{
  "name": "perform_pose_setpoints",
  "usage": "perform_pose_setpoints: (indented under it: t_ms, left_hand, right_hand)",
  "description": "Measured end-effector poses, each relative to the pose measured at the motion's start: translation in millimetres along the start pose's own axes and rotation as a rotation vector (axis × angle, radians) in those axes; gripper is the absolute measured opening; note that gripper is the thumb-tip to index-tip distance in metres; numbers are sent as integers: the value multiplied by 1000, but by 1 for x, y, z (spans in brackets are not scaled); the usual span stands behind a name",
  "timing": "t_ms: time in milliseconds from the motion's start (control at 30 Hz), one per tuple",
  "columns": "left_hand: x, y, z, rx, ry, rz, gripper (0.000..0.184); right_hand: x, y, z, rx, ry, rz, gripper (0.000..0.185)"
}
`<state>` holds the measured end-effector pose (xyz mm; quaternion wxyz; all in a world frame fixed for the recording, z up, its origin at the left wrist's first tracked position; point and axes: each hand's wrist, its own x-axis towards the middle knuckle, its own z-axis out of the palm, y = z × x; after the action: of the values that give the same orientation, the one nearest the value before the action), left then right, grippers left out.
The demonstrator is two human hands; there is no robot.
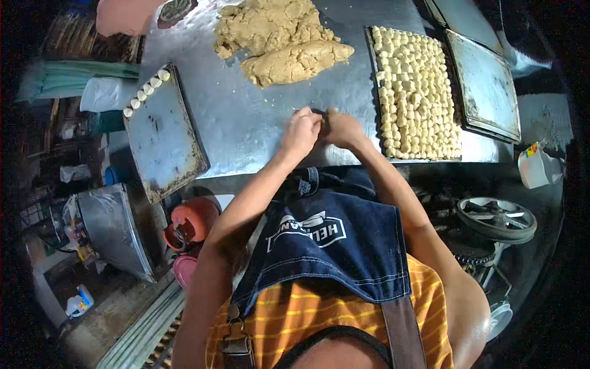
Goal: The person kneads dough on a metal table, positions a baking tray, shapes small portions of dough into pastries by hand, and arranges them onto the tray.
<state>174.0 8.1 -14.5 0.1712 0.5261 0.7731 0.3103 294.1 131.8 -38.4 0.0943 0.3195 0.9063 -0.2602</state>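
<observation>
My left hand [301, 133] and my right hand [342, 129] are close together over the near edge of a metal table [239, 135]. Both have curled fingers, and a small dark patch shows between them; whether it is a held piece or shadow is unclear. Beyond them lies a large crumbly mass of tan dough [267, 24], with a thick log of dough [299, 63] at its near side. To the right, rows of small pale dough pieces [418, 92] fill a tray [377, 101]. On the left, a flat metal tray [161, 138] carries several round pale pieces [146, 92] along its far-left edge.
Stacked metal trays [485, 86] lie at the table's right. A white container [533, 166] hangs near the right corner. Below are a spoked wheel [496, 219] on the right and a red gas cylinder [193, 220] on the left. A white tub [101, 94] stands beyond the left tray.
</observation>
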Motion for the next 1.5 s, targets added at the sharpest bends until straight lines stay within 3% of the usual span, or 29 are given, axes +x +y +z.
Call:
perform_pose_setpoints:
  t_ms: [100, 200, 267, 333, 400, 500, 667, 867, 1000, 1067, 1233, 1333, 1400, 1500]
  left_hand:
    - [-6, -15, 18, 58, 61, 93, 26]
    - [-13, -25, 25, 106, 123, 199, 30]
    - [-14, -32, 15, -73, 57, 140, 28]
    - [-15, -41, 2, -257, -22, 91, 28]
    - [-31, -59, -18, -361, 124, -27, 25]
    - [-54, -93, -70, -439, 162, -185, 24]
    - [-96, -122, -109, -588, 244, -248, 22]
    - [-103, -102, -103, -658, 219, -302, 20]
    - [-100, -81, -97, -647, 189, -232, 20]
    - [-110, -74, -93, -635, 200, -297, 20]
    - [-137, -40, -80, -727, 243, -538, 25]
    - [-151, -30, -75, -698, 251, -684, 26]
    - [-154, -25, -81, -651, 222, -721, 27]
    - [-167, -33, -91, -720, 302, -665, 24]
  right_hand:
    - [-11, 18, -18, 55, -27, 36, 25]
    - [0, 20, -7, 302, 207, 106, 42]
    - [18, -9, -2, 285, 332, 104, 47]
    - [44, -32, 7, 120, 446, 283, 61]
    - [53, -40, 22, 39, 520, 266, 64]
    - [60, -48, 47, -150, 699, 164, 76]
    - [54, -57, 45, -224, 586, 182, 89]
    - [62, -61, 31, -337, 662, 47, 75]
    - [32, -32, 31, 242, 571, -123, 53]
    - [2, -26, 40, -51, 654, -166, 34]
    - [-24, -19, 27, 184, 476, -203, 27]
    - [-33, -21, 22, 186, 543, -388, 29]
    - [-35, -15, 26, 159, 583, -511, 32]
    - [-35, -17, 23, 163, 527, -501, 30]
